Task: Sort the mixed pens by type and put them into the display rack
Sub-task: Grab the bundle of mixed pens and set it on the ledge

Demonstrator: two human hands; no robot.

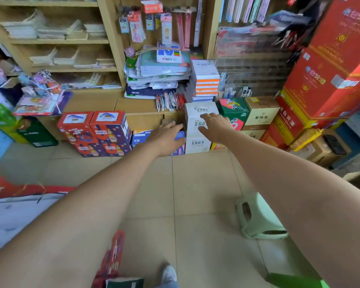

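Note:
A heap of mixed pens (169, 101), red, white and dark, lies on the wooden counter ledge below a stack of paper packs. A clear tiered display rack (252, 67) stands to the right behind the boxes, with dark and red pens in its upper right rows. Both arms stretch forward. My left hand (166, 135) hovers with relaxed, straight fingers below the pens, holding nothing. Over a white tea carton (197, 118), my right hand (215, 126) is spread, fingers loosely extended, also empty.
Red drink cartons (94, 132) and a blue box line the floor under the ledge. Tall red boxes (330, 69) stack at the right. A pale green stool (258, 217) stands on the tiled floor near my right arm. Shelves of notebooks fill the back left.

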